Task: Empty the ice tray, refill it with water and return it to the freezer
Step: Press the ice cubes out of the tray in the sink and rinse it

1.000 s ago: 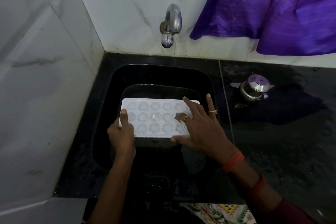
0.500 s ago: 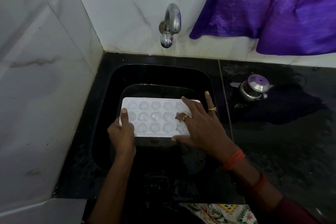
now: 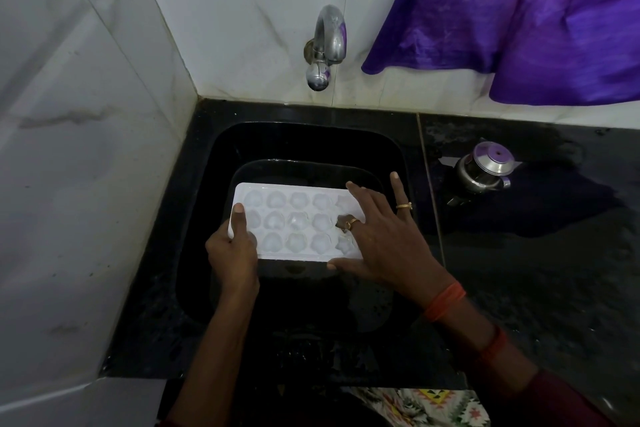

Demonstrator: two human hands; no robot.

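Holding a white rectangular plastic ice tray [image 3: 298,224] above the glossy black rectangular sink [image 3: 304,135], the person has one hand at each end of it. The tray faces cells-up over the middle of the sink, and its three rows of shaped cells look full of cloudy ice. The left hand [image 3: 232,253] grips the end nearer the sink's left wall, with the thumb pressed on top and the other fingers out of sight beneath. The right hand [image 3: 384,239] lies flat on the end nearer the sink's right wall, its fingers straight and spread and its thumb along the tray's near edge. Two gold rings [image 3: 403,206] show on that hand. A curved chrome tap [image 3: 325,45] juts from the white tiled wall [image 3: 225,28] behind the sink. A shiny purple cloth [image 3: 519,17] hangs behind and to the right of the sink. A small steel pot with a lid [image 3: 485,168] stands on the black counter [image 3: 554,270] just right of the sink.
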